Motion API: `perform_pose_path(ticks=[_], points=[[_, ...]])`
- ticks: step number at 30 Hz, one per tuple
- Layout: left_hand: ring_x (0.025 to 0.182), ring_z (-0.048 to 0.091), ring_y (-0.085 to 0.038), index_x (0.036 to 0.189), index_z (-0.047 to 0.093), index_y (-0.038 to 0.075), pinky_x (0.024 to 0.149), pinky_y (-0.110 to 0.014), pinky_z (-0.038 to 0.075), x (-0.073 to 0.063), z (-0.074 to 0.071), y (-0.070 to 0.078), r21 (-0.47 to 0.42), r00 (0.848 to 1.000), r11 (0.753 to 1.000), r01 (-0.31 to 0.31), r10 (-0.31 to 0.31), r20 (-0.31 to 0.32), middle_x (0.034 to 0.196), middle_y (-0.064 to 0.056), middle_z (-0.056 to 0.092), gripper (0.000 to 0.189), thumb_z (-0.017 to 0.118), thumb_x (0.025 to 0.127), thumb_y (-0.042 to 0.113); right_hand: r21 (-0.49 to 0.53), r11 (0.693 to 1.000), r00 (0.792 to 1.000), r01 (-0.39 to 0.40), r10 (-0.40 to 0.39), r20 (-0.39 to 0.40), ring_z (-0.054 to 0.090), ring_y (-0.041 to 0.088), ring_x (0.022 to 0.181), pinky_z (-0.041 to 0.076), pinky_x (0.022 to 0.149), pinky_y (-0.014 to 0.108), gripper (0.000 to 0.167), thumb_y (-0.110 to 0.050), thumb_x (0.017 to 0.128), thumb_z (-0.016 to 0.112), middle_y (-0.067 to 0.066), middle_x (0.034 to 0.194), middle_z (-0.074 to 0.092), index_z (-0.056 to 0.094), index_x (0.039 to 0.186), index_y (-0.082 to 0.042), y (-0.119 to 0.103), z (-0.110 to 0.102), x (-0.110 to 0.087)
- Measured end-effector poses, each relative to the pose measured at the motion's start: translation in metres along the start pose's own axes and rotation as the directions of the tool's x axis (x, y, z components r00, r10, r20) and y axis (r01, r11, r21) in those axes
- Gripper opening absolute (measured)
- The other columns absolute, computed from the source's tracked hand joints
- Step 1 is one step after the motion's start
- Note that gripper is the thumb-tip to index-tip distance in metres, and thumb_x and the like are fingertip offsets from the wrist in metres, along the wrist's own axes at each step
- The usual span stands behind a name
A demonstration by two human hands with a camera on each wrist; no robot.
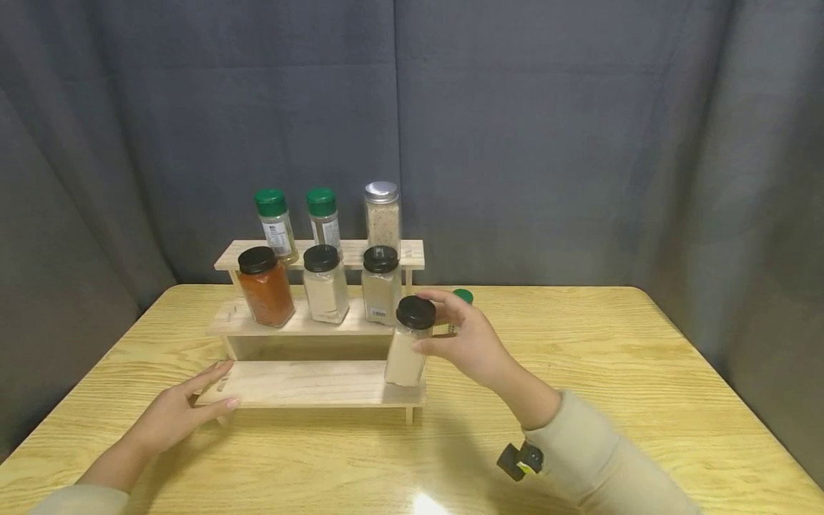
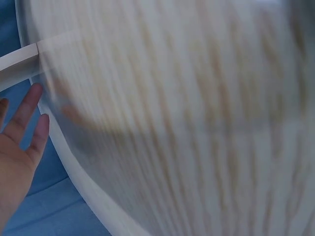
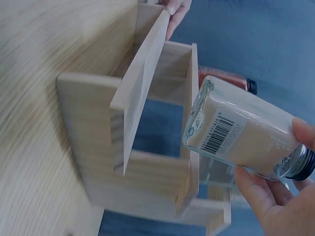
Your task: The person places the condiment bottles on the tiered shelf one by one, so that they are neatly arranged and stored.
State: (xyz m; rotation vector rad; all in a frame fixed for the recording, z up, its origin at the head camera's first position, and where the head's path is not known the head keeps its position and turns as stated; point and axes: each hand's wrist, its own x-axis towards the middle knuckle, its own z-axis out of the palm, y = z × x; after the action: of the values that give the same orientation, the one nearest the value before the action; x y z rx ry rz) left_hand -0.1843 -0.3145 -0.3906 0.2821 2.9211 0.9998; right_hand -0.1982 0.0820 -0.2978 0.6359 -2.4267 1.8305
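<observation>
In the head view, my right hand [image 1: 473, 343] pinches a square glass spice jar [image 1: 405, 357] of pale powder near its black lid, thumb in front and fingers behind. The jar tilts over the right end of the bottom shelf [image 1: 309, 383] of a three-tier wooden spice rack. The right wrist view shows the jar's barcode label [image 3: 221, 135] and its base facing the shelves, the right hand [image 3: 285, 206] around its neck end. At the bottom shelf's left end, my left hand [image 1: 174, 415] touches the wood with extended fingers and thumb; its fingers [image 2: 27, 105] look spread in the left wrist view.
The middle shelf bears a jar of orange-red powder [image 1: 267, 290] and two paler black-lidded jars [image 1: 326, 286]. On top stand two green-capped bottles [image 1: 273, 225] and a silver-lidded jar [image 1: 383, 218]. Another green cap [image 1: 463, 295] shows behind my right hand on the wooden table [image 1: 579, 357].
</observation>
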Motion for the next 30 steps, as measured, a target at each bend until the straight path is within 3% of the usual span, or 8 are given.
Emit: perform_pose_path(ticks=[23,30], points=[[0.112,0.031,-0.049,0.137,0.027,0.016,0.083,-0.059,0.033,0.002,-0.001,0.002,0.016,1.000,1.000,-0.012,0.012,-0.019,0.136,-0.022,0.024,0.070,0.056,0.080,0.044,0.027,0.998,0.990,0.058,-0.061,0.130,0.058,0.017,0.085,0.048,0.072,0.024,0.062,0.006,0.065,0.071,0.011,0.101,0.058,0.048,0.120,-0.010,-0.001,0.071,0.039],[0.113,0.028,-0.050,0.137,0.028,0.016,0.082,-0.060,0.032,0.001,0.002,-0.002,-0.025,1.000,1.000,-0.011,0.011,-0.007,0.136,-0.023,0.023,0.070,0.057,0.080,0.043,0.021,0.999,0.992,0.027,-0.030,0.120,0.057,0.018,0.079,0.047,0.063,0.022,0.060,0.010,0.064,0.070,0.013,0.097,0.058,0.050,0.118,-0.006,-0.011,0.083,0.034]])
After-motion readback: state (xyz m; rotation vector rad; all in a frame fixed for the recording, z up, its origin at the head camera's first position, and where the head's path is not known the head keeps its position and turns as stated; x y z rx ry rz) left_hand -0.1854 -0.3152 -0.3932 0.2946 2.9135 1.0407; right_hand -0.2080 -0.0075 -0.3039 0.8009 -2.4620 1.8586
